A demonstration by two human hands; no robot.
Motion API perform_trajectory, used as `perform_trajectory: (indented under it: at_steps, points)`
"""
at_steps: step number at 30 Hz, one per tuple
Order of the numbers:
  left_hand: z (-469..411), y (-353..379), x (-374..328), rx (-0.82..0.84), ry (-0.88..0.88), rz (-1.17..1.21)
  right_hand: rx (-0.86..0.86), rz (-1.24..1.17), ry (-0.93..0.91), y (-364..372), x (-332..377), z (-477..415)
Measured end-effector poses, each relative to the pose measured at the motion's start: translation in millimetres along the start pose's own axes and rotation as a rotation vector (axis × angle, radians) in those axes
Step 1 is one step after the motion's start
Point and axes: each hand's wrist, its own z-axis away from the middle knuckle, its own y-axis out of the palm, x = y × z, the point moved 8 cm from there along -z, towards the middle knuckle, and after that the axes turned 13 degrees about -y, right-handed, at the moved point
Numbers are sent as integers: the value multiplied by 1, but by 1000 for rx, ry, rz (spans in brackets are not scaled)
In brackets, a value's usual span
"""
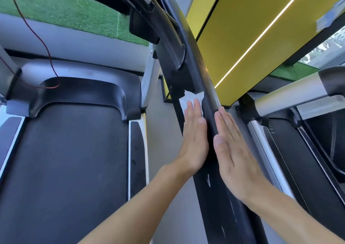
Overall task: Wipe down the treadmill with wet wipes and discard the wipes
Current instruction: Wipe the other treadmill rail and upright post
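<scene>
The treadmill's black handrail [206, 83] runs diagonally down the middle of the head view. My left hand [195, 137] lies flat against its left side, fingers straight, pressing a white wet wipe [187, 99] onto the rail; the wipe sticks out past my fingertips. My right hand [233, 150] lies flat against the rail's right side, fingers straight and together. I see no wipe under it. The treadmill's dark belt [65, 159] is at the lower left, beneath the rail.
A red safety cord [40, 36] hangs over the black motor cover [80, 92]. A second treadmill [302, 150] with a silver rail stands close on the right. Yellow wall panels [252, 29] and green turf [65, 10] lie ahead. Grey floor separates the two machines.
</scene>
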Motion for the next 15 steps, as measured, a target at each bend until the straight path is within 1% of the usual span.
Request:
perform_trajectory:
  at_steps: [2, 5, 7, 10, 12, 15]
  points:
    - [-11, -6, -5, -25, -4, 36, -9, -17, 5, 1, -2, 0]
    - [34, 19, -1, 5, 78, -31, -6, -29, 10, 2, -2, 0]
    - [47, 28, 10, 9, 97, -51, -11, -21, 16, 1, -2, 0]
    - [4, 10, 11, -41, 0, 22, 6, -20, 19, 1, -2, 0]
    - [-16, 0, 11, -47, -52, 75, 10, -17, 9, 1, -1, 0]
    - [20, 17, 22, -7, -24, 70, 18, -6, 10, 2, -1, 0]
